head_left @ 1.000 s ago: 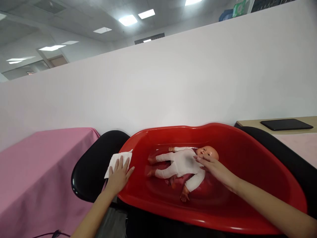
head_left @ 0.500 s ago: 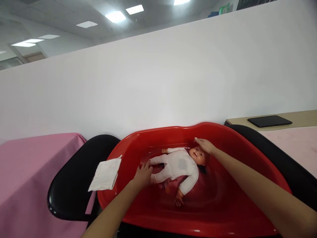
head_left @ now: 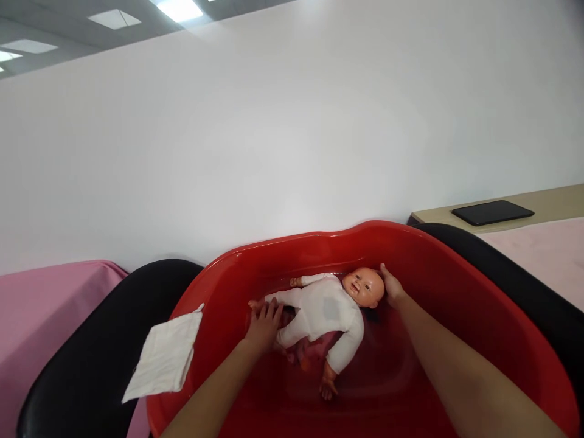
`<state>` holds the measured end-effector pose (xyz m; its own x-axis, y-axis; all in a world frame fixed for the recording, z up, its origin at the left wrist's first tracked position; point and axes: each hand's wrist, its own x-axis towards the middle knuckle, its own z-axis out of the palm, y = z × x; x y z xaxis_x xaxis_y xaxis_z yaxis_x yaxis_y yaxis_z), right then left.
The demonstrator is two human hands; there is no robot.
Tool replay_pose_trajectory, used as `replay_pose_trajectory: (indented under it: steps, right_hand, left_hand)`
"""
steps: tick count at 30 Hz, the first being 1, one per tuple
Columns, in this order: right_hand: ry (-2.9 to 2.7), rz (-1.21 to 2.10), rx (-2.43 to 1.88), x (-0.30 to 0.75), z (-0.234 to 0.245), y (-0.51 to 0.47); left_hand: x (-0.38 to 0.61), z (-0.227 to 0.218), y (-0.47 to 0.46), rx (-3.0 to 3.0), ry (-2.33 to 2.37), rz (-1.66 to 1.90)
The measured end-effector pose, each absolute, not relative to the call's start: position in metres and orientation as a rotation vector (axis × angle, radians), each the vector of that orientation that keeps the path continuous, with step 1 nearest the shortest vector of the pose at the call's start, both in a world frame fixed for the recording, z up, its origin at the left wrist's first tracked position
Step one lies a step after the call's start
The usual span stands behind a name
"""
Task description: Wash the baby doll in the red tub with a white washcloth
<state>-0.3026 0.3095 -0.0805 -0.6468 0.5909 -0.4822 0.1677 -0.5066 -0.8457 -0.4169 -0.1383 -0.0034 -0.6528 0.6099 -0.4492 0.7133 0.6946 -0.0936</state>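
- The left hand (head_left: pixel 263 327) reaches in from the bottom edge over the near rim, palm down, wrist slightly bent. Its fingers are spread apart and rest on the lower legs of the baby doll (head_left: pixel 322 310); whether they actually grip the legs is hard to tell from this angle.
- The right arm lies long across the tub, coming in from the lower right. The right hand (head_left: pixel 392 287) sits against the side of the doll's head, fingers together, with the palm turned toward the head and mostly hidden.
- The doll lies on its back in the red plastic baby bathtub (head_left: pixel 449 292), its head toward the far right side. It wears a white long-sleeved one-piece suit, and its arms lie out to the sides.
- A folded white washcloth (head_left: pixel 163 357) lies apart from both hands, over the near-left rim of the tub.
- The tub sits on a black stand (head_left: pixel 93 347).
- A pink-covered table (head_left: pixel 41 316) lies to the left.
- A black tablet (head_left: pixel 493 213) lies on a tan shelf (head_left: pixel 561 201) to the far right, before a white partition wall (head_left: pixel 292 121).
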Motion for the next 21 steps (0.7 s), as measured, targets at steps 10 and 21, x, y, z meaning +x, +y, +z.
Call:
replay_pose_trajectory:
  steps: [10, 21]
  right_hand:
    - [-1.03, 2.306, -0.985, -0.289, -0.092, 0.273]
    - [-0.975, 2.426, -0.934, -0.288, -0.096, 0.258]
  left_hand:
    - [-0.445, -0.016, -0.142, 0.976, 2.592, -0.42]
    - [-0.443, -0.02, -0.14, 0.951, 2.596, -0.277]
